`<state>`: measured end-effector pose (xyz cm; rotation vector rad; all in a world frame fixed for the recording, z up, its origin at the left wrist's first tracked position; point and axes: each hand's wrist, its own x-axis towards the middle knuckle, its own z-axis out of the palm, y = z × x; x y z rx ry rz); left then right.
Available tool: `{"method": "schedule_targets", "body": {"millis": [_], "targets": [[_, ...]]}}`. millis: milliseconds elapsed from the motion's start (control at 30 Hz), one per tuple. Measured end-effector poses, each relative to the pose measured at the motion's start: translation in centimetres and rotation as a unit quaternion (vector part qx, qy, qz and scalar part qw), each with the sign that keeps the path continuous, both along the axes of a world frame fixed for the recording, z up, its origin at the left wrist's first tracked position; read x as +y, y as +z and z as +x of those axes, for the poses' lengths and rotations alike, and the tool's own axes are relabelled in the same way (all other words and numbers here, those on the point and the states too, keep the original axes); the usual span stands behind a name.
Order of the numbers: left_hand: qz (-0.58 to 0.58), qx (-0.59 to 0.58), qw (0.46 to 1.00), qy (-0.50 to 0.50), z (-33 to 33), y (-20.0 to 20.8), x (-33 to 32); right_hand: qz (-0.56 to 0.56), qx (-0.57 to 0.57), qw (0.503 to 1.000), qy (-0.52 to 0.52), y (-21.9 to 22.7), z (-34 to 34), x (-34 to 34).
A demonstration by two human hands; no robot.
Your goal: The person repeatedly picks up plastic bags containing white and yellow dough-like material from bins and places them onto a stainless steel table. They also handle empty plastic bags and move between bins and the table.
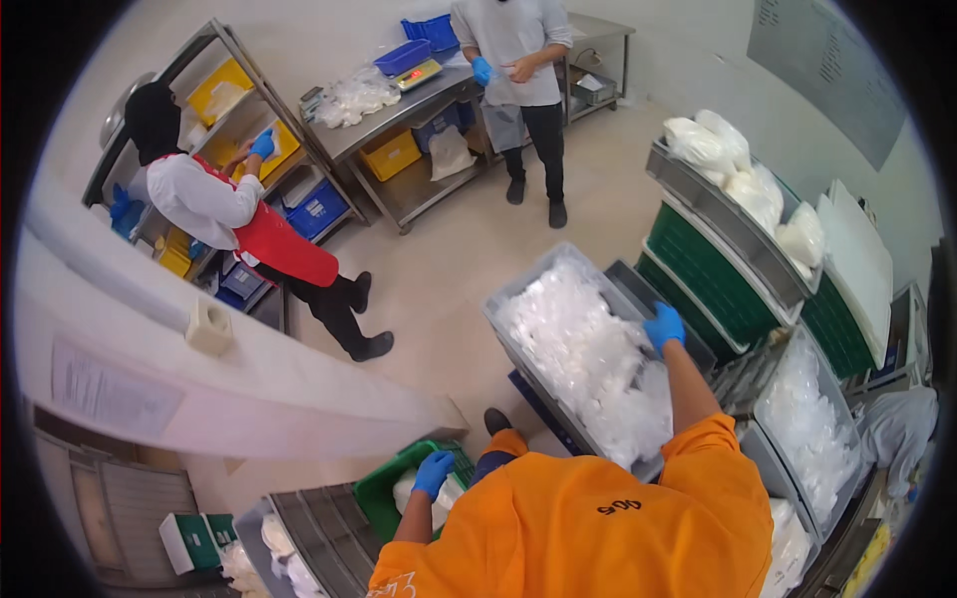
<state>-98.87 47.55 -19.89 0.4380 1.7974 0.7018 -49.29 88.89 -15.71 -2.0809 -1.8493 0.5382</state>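
My right hand, in a blue glove, is closed on the right rim of a grey plastic crate. The crate is heaped with clear bags of something white and sits tilted in front of my orange-sleeved body. Lower left, my blue-gloved left hand is over a green crate, next to a white bag inside it. Its fingers look close together, but whether they grip the bag, the rim or nothing is unclear.
Stacked grey and green crates stand on the right, topped with white bags. A white post crosses the left. A red-aproned person stands at a shelf rack; another in white by a steel table with a scale.
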Motion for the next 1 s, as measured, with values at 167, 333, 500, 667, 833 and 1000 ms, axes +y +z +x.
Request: {"method": "schedule_targets", "body": {"millis": [167,333,500,667,833,1000], "targets": [[0.139,0.15,0.965,-0.166,-5.4,8.0,16.7,-0.388,-0.174,0.905,0.02,-6.1,2.4,2.1],[0.186,0.176,0.958,-0.132,-9.5,17.4,25.5,-0.313,-0.288,0.884,-0.197,-4.0,-4.7,-1.4],[0.183,0.187,0.965,-0.002,-15.6,20.2,29.7,-0.409,-0.293,0.853,-0.138,-3.0,-3.2,7.5],[0.142,0.21,0.956,0.148,-24.8,18.3,37.2,-0.475,-0.283,0.827,-0.101,-4.2,-3.5,21.9],[-0.045,0.291,0.954,0.063,-35.5,8.9,42.6,-0.425,-0.178,0.887,0.04,-9.0,-17.7,48.3],[-0.127,0.025,0.989,-0.065,-41.6,2.4,61.5,-0.228,0.104,0.958,0.141,-13.3,-41.7,65.8]]}}
